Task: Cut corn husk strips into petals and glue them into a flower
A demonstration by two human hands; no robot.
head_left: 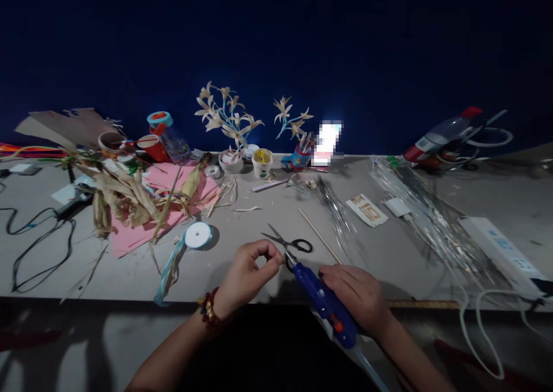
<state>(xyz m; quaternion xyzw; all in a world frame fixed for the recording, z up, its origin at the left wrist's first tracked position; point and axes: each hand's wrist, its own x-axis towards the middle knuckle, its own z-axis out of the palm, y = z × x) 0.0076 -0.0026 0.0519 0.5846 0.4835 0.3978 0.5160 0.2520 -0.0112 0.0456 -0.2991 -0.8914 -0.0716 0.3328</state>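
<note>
My right hand [360, 297] is closed around a blue hot glue gun [319, 297], its metal nozzle pointing up and left. A clear stick trails from the gun's rear end. Thumb and forefinger of my left hand [248, 271] pinch together right by the nozzle tip; whatever they hold is too small to make out. Just beyond the nozzle lie open scissors [287, 243] with black handles, partly covered by the gun. A thin wooden stick [317, 233] lies between the scissors and my right hand.
Dried corn husks [125, 193] lie on pink paper [129, 233] at left, near a blue ribbon roll [198, 235]. Husk flowers [228, 115] stand at the back beside a cup [261, 164]. Thin wires [436, 225], a power strip [503, 251] and a tilted bottle [444, 136] occupy the right.
</note>
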